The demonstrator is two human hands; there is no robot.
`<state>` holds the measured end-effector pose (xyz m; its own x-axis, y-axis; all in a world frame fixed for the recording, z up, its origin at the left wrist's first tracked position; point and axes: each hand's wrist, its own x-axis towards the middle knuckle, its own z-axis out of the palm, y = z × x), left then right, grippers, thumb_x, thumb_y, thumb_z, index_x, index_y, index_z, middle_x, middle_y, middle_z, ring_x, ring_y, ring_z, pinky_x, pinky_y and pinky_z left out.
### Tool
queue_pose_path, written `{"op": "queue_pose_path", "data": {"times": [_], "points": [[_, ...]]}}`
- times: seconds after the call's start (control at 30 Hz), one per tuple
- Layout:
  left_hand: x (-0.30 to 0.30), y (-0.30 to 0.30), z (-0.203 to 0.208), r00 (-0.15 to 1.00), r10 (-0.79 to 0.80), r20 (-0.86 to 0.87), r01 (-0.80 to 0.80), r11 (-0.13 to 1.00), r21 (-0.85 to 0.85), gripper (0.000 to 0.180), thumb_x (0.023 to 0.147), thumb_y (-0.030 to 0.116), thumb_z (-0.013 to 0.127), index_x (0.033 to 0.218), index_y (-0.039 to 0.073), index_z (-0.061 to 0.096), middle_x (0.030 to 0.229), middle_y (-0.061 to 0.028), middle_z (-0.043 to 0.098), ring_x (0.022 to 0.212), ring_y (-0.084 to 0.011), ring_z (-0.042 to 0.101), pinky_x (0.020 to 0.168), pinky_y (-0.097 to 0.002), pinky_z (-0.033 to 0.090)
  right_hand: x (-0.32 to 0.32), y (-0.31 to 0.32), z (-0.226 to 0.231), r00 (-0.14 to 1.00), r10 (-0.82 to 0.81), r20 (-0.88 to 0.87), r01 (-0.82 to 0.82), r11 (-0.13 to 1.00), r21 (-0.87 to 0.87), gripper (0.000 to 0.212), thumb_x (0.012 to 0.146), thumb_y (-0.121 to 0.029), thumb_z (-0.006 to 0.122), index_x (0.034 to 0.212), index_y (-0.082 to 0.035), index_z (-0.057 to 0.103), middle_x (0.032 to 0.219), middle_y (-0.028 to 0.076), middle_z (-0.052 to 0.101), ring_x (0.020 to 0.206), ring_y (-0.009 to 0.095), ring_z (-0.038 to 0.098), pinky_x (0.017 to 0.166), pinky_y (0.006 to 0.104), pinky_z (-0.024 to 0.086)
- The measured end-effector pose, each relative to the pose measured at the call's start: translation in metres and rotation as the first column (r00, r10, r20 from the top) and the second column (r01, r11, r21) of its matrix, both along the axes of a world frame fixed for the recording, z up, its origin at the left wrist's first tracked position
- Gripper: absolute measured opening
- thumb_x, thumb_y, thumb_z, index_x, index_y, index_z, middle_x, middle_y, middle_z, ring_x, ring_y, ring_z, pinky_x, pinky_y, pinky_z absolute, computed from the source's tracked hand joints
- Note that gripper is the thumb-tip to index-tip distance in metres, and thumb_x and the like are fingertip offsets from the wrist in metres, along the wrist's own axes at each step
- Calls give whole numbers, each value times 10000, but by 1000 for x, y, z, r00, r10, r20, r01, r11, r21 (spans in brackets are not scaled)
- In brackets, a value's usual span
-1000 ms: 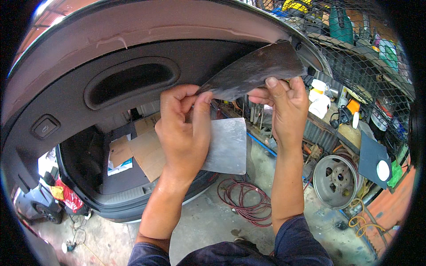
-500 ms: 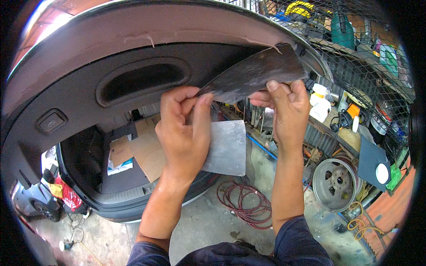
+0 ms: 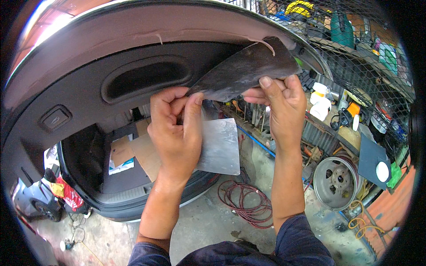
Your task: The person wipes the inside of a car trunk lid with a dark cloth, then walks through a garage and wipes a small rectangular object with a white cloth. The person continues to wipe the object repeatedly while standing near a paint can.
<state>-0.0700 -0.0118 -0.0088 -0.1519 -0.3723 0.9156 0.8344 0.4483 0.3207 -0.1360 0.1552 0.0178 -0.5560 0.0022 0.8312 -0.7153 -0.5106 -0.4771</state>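
Both my hands are raised under the edge of an open car tailgate (image 3: 133, 46). A thin dark flexible sheet (image 3: 248, 68) with whitish smears spans between them. My left hand (image 3: 175, 128) is closed, pinching its lower left corner between thumb and fingers. On the lower right edge, my right hand (image 3: 284, 106) grips it with the thumb on top. Beside my left hand hangs a lighter grey, smeared sheet (image 3: 219, 146); my fingers hide how it is held, or whether it joins the dark one. Pale strands (image 3: 266, 45) show along the tailgate's pinkish surface and across the dark sheet's top.
Cardboard (image 3: 142, 155) lies in the car's boot. A coiled reddish hose (image 3: 244, 204) rests on the concrete floor. At right stand a wheel rim (image 3: 335, 182), white bottles (image 3: 320, 106) and wire-mesh shelving (image 3: 364, 57) full of workshop items. Another car (image 3: 35, 199) is at far left.
Both hands and the sheets have shifted a little left and slightly up in view. The grip on the dark sheet looks the same.
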Motion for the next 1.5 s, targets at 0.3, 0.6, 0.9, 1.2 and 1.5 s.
{"op": "queue_pose_path", "data": {"times": [0.3, 0.6, 0.9, 1.2, 1.5], "points": [[8, -7, 2, 1000, -5, -29, 5, 1000, 13, 210, 929, 24, 683, 1071, -37, 540, 866, -123, 736, 815, -79, 660, 725, -191, 490, 8, -9, 2, 999, -26, -31, 27, 999, 18, 200, 953, -100, 659, 1083, 26, 572, 934, 127, 688, 772, 200, 711, 685, 305, 610], [17, -16, 2, 999, -10, -39, 11, 1000, 23, 216, 932, 20, 680, 1073, -35, 527, 886, -128, 731, 841, -95, 670, 742, -198, 494, 16, -18, 4, 999, -24, -45, 26, 999, 30, 199, 951, -90, 658, 1096, 24, 584, 947, 131, 699, 771, 194, 709, 686, 302, 607], [27, -27, 1, 998, -33, -52, 36, 999, 42, 236, 932, 12, 677, 1098, -31, 515, 923, -130, 722, 849, -96, 663, 765, -197, 492, 23, -27, 6, 998, 14, -63, -10, 998, 56, 201, 944, -85, 665, 1100, 17, 589, 942, 127, 702, 777, 189, 708, 696, 297, 598], [44, -36, 3, 1000, 27, -11, -26, 998, 56, 255, 933, 19, 679, 1112, -26, 503, 917, -142, 721, 855, -103, 666, 766, -201, 491, 37, -40, 10, 996, 52, -68, -49, 998, 36, 182, 947, -74, 656, 1087, 20, 587, 928, 122, 700, 769, 182, 705, 696, 289, 593], [56, -50, 5, 998, 34, -57, -30, 997, 75, 261, 934, 13, 677, 1114, -19, 492, 886, -133, 712, 830, -105, 664, 743, -196, 489, 52, -53, 14, 995, 46, -89, -40, 997, 66, 167, 939, -79, 671, 1041, 23, 587, 893, 111, 690, 757, 175, 699, 689, 283, 583]]}}
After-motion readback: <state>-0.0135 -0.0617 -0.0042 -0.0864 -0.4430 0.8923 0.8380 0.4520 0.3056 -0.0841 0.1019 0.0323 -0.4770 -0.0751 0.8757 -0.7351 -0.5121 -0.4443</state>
